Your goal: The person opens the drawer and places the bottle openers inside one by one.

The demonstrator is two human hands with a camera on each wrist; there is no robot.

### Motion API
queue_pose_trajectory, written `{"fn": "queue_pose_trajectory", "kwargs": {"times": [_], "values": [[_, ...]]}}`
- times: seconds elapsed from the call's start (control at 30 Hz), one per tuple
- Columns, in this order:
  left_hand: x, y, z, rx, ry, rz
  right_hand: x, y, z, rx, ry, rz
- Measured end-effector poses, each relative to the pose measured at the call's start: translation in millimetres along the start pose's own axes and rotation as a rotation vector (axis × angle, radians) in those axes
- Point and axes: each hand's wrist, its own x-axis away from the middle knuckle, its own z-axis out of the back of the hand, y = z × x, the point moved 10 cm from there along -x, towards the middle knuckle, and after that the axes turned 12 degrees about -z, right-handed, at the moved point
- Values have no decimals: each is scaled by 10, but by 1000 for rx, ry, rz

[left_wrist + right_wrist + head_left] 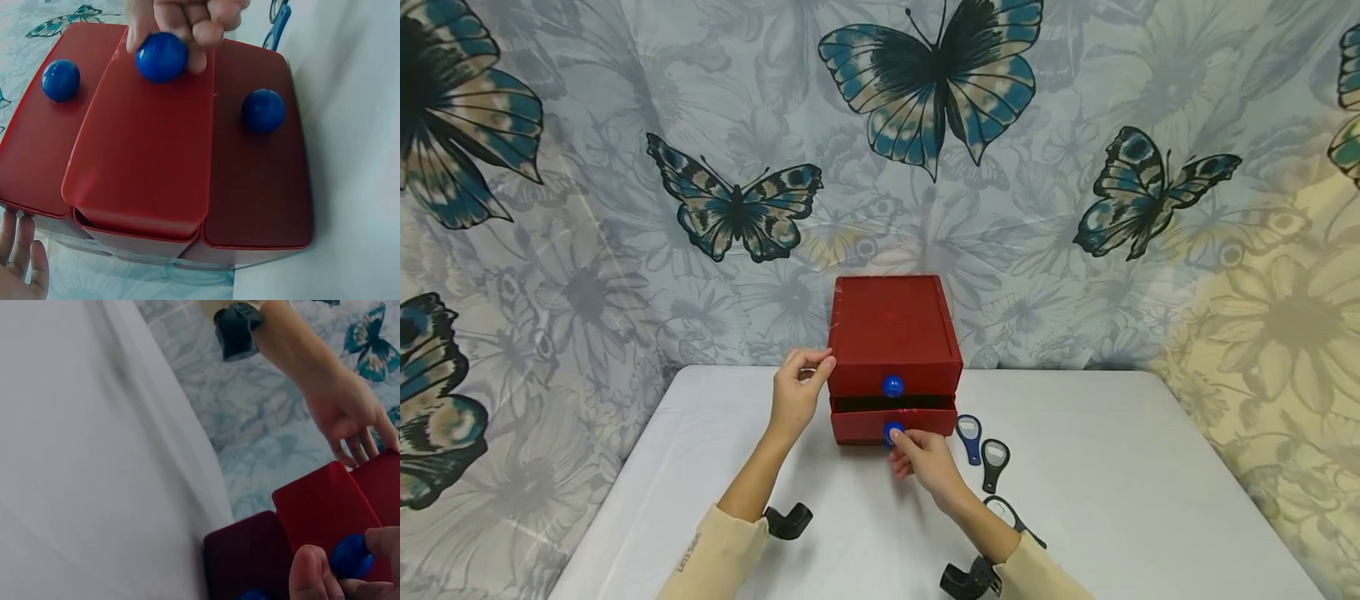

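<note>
A red drawer cabinet (891,321) with blue ball knobs stands at the back of the table. Its middle drawer (140,144) is pulled partly out, a dark gap showing above its front in the head view. My right hand (928,467) pinches that drawer's blue knob (351,556) between thumb and fingers. At the cabinet's upper left front edge, my left hand (796,396) touches the side with its fingertips, the fingers fairly straight in the left wrist view. The upper knob (61,80) and the lower knob (263,110) are on drawers that sit flush.
Right of the cabinet lie a blue tool (970,440) with an oval ring head and a similar black one (995,465). Another dark-rimmed one (1018,518) is partly covered by the right forearm. Patterned butterfly cloth (940,208) hangs behind the white table (1112,483).
</note>
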Motion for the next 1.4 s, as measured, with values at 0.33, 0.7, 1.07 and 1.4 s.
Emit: {"fn": "queue_pose_trajectory", "kwargs": {"times": [0.33,0.7,1.07,1.4], "values": [[-9,25,5,-6,12,2,-239,-95,11,15,26,16],[-25,18,22,-20,28,14,-302,-112,31,48,64,42],[17,-76,14,-12,24,48,-276,47,177,84,129,2],[15,-6,9,-15,37,17,-335,319,217,255,148,-58]]}}
